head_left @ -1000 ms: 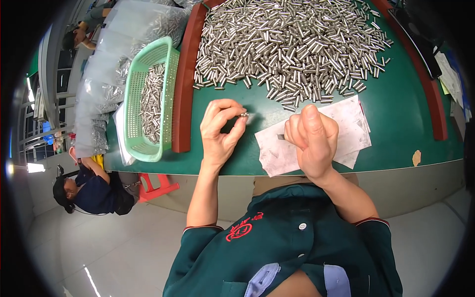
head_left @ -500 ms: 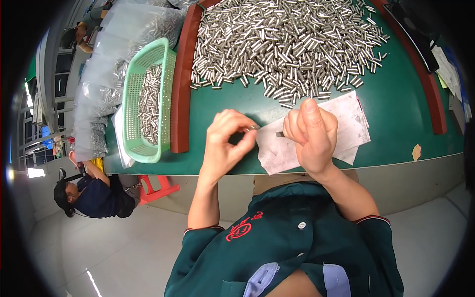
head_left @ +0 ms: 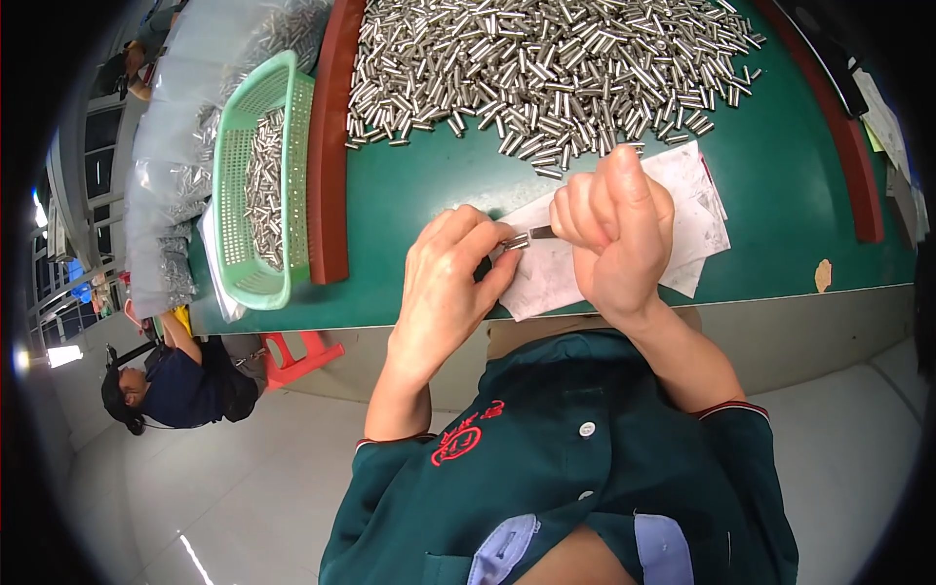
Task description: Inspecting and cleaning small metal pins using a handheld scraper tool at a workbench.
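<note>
My left hand (head_left: 439, 283) pinches a small shiny metal cylinder (head_left: 515, 242) between thumb and fingertips. In the fist of my right hand (head_left: 624, 234), thumb up, is a tool with a flat metal blade (head_left: 542, 233); its handle is hidden by the fingers. The blade's tip points left and is at the end of the cylinder, though I cannot tell whether they touch. Both hands are above a stained whitish sheet (head_left: 546, 283) on the green tabletop (head_left: 419, 185). Just beyond them a large heap of similar metal cylinders (head_left: 556, 78) is spread out.
Red-brown rails (head_left: 330, 175) flank the work area left and right. Beyond the left rail stands a green plastic basket (head_left: 299, 185) holding cylinders, with filled clear bags (head_left: 161, 205) beside it. A dark device (head_left: 838, 83) lies far right. Another person (head_left: 190, 380) sits at left.
My left hand has moved closer to the right hand, bringing the cylinder up to the blade's tip. The right fist keeps its grip. The whole view has shifted slightly.
</note>
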The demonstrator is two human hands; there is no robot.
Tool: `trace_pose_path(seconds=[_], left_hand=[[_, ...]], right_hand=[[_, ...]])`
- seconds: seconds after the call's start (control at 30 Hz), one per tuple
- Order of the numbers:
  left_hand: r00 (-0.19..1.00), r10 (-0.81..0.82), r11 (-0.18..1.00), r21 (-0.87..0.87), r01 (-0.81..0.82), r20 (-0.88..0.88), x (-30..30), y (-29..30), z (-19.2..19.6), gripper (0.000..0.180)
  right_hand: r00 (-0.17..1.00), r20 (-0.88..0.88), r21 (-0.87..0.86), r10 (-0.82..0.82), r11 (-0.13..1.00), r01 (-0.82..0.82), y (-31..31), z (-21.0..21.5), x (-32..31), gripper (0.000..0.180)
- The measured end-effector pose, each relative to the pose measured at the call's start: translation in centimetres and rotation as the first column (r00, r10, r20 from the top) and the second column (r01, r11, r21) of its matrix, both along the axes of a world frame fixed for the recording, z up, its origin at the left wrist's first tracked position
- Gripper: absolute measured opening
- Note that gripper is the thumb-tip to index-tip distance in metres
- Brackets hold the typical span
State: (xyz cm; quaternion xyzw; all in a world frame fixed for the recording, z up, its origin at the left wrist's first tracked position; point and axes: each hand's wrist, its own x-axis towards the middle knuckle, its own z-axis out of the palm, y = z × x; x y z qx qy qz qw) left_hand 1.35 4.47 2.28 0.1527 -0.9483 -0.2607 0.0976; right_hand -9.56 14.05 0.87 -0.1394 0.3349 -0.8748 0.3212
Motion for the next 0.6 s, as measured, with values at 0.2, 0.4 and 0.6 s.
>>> trace_pose_path(seconds=[0.2,0.4,0.6], left_hand=[[0.996,0.065,0.997,0.037,-0.063,-0.062,0.43,0.46,-0.82,0.016],[0.996,0.071,0.996,0.05,-0.068,-0.059,0.25,0.37,-0.9,0.016],[0.996,0.077,0.995,0.065,-0.074,-0.051,0.16,0.39,-0.71,0.015]], right_hand=[[0.997,0.07,-0.047,0.038,0.998,-0.034,0.0,-0.37,-0.27,0.043],[0.988,0.135,-0.103,0.071,0.993,-0.058,0.01,-0.49,-0.47,0.044],[0.982,0.167,-0.109,0.088,0.992,-0.071,0.05,-0.35,-0.46,0.044]])
